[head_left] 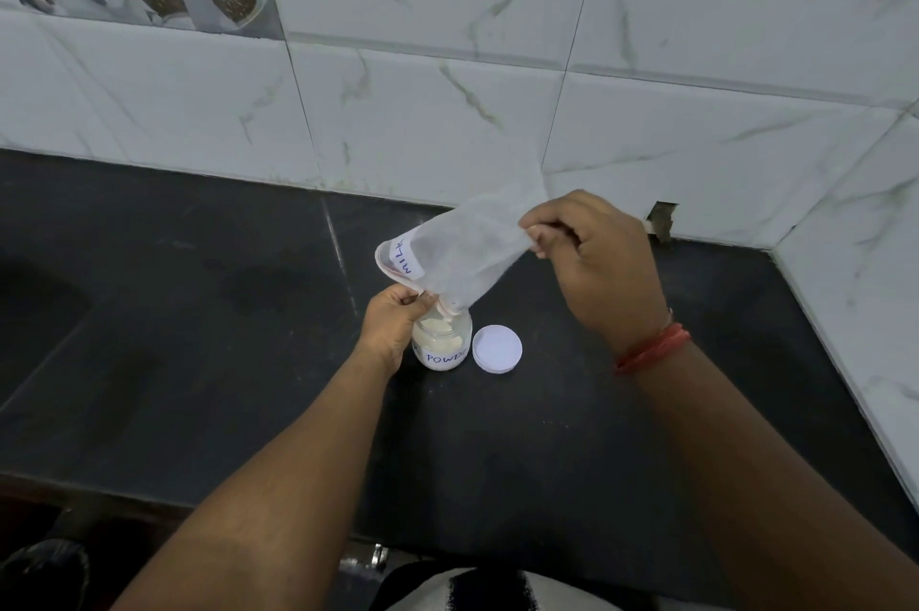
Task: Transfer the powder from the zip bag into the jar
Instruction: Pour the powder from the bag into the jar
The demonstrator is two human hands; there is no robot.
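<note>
Right now the clear plastic zip bag with a white handwritten label (462,257) hangs upended over the small round glass jar marked "POWDER" (441,343), which stands on the black stone countertop (199,312) near the middle of the scene. The left hand (393,319) pinches the bag's opened mouth just above the jar's rim, on the jar's left side, and seems to steer it toward the opening. The right hand (592,257) pinches the sealed bottom end, raised higher and to the right, fingers curled around the plastic. Pale cream powder (440,334) already fills much of the jar, and the bag looks nearly empty, so the pour seems close to done

The main risk is spillage: the bag's mouth looks wider than the jar's, and one fold of it bulges out to the far left, beyond the rim, so powder clinging there could drop onto the counter if the bag is shaken. Neither hand appears to steady the jar itself, so a tug or knock could tip it. Just right of the jar lies the round white plastic lid (497,348), close enough to catch stray powder
</note>
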